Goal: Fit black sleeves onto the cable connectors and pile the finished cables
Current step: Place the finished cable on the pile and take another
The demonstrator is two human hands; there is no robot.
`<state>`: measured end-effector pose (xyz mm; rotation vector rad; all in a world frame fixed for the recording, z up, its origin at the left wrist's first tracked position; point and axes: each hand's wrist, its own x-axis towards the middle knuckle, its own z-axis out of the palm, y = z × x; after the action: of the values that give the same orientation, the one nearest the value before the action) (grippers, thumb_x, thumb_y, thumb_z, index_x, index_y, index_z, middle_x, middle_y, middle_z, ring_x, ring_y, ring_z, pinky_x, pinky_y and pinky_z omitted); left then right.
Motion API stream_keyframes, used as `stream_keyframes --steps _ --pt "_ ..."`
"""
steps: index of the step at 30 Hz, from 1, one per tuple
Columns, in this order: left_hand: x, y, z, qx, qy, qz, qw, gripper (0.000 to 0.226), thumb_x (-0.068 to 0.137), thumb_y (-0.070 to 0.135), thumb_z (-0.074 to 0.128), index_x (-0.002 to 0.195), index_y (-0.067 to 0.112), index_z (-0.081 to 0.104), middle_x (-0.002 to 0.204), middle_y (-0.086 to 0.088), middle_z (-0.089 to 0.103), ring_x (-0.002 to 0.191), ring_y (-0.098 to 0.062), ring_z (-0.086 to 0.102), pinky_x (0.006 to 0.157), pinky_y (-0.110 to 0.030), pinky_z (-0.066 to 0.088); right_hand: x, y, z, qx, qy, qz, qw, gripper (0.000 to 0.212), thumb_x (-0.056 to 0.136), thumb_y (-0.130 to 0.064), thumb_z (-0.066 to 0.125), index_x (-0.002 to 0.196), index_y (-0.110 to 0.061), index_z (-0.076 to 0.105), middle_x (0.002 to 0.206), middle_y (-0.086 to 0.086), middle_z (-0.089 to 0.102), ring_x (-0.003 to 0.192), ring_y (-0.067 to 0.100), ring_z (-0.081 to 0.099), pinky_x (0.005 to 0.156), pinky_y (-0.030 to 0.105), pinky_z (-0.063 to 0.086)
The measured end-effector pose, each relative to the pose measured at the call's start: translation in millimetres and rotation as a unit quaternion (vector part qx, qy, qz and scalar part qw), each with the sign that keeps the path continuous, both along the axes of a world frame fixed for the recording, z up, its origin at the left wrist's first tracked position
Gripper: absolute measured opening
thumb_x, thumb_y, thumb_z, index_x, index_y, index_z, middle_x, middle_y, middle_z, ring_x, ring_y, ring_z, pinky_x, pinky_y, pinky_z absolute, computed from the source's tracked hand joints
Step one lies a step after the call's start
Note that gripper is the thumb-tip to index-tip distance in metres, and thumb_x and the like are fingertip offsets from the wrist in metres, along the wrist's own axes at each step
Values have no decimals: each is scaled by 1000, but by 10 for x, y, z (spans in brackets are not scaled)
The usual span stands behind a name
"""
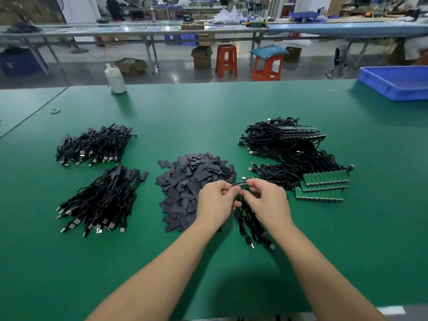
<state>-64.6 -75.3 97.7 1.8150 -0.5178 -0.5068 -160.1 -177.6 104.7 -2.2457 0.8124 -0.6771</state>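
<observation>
My left hand (216, 200) and my right hand (266, 198) meet above the green table (231, 107), both pinching a small strip of green connector boards (242, 185). The black cables (250, 223) of that strip hang down between my hands, their USB plugs lying on the table. A heap of flat black sleeves (192, 179) lies just left of my hands. Right of them sit unsleeved cables with green boards (322, 184). Two piles of sleeved cables (104, 200) lie at the left.
A blue plastic bin (393, 82) stands at the table's far right corner. A white bottle (115, 78) stands at the far edge, and a small ring (55, 110) lies at far left. Orange stools (225, 60) and other benches stand beyond the table.
</observation>
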Motion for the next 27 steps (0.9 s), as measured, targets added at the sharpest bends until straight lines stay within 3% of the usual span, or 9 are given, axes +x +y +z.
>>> stream_keyframes --steps 6,10,12,15,18,21,24,27 --pt "-104 -27 34 10 -26 37 999 18 92 23 66 76 16 67 60 4 70 58 -6 70 70 -39 61 22 50 -56 -17 12 -22 1000 18 88 -23 71 105 -19 76 92 -4 76 87 13 69 79 28 51" --pt "-54 47 32 30 -55 35 997 23 93 27 65 72 20 64 56 4 67 55 -2 68 57 -24 50 -14 -84 -31 -2 3 -28 1000 12 91 -21 69 103 -21 72 77 -17 64 68 -2 58 59 10 37" --pt "7 122 16 44 -47 16 998 24 93 29 66 71 20 65 60 0 69 52 -6 62 52 -22 46 -52 -243 -1 9 -1 -41 999 14 96 -20 64 109 -23 68 76 -17 61 65 -2 56 56 14 37" --pt "61 212 6 -10 35 12 999 21 94 21 65 77 9 66 71 -12 72 53 -9 61 49 -20 48 -66 -487 45 133 -42 -57 989 19 101 -14 54 119 -19 59 92 -2 63 78 14 69 69 32 56" --pt "67 265 1 -36 44 9 998 20 95 20 63 81 7 67 74 -12 69 63 -16 64 46 -13 45 -53 -592 102 309 -150 -61 937 25 102 -7 50 127 -11 51 107 10 60 82 18 75 72 32 63" --pt "20 269 9 -77 66 -44 994 16 96 15 61 84 9 69 88 -8 75 77 -19 69 60 -15 53 -50 -614 130 309 -192 -70 929 28 101 -6 54 129 -8 51 105 6 59 80 16 76 68 26 62" --pt "-24 252 14 -94 80 -112 986 13 98 13 59 90 6 67 96 -7 76 90 -22 72 82 -35 59 -50 -606 195 308 -252 -80 914 24 101 -5 53 124 -10 50 101 5 65 83 16 76 69 24 61" --pt "-66 244 26 -94 79 -150 981 13 98 11 57 93 3 64 92 -11 75 91 -28 72 82 -37 60 -59 -630 325 365 -326 -94 867 14 103 -6 50 117 -8 50 103 12 69 86 21 76 70 27 61"
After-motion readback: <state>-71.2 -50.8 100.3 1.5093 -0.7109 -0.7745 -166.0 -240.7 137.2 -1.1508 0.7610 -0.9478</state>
